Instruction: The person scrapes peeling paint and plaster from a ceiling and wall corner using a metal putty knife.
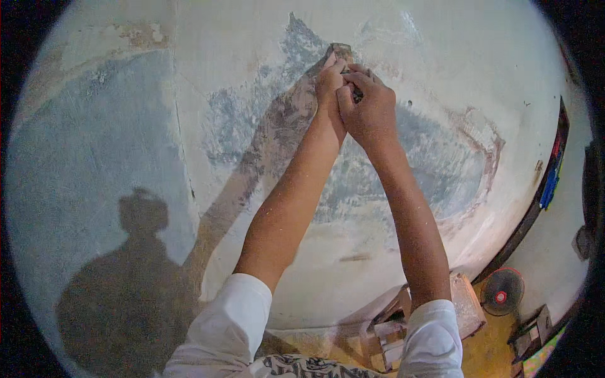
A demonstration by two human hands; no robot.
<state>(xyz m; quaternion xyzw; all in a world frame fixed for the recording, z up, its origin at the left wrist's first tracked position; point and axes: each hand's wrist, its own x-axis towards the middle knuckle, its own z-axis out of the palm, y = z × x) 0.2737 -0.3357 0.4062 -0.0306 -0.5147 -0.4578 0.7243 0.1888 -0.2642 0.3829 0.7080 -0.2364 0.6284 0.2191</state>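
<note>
Both my arms reach up against a wall (pixel 252 38) with patchy white and grey paint. Closed around a small brownish block (pixel 341 48), my left hand (pixel 329 83) presses near the wall's bare grey patch. My right hand (pixel 373 104) is closed beside it, its fingers curled over the block's lower end and touching the left hand. A bit of something dark shows in the gap between the right thumb and fingers. Most of the block is hidden by the fingers, so its exact kind cannot be told.
A crack (pixel 183 142) runs down the wall at the left, beside a large grey-blue area (pixel 94 164). My shadow falls there. Low on the right are a worn wooden piece of furniture (pixel 466 305), a round black fan (pixel 502 292) and a blue item (pixel 549 188).
</note>
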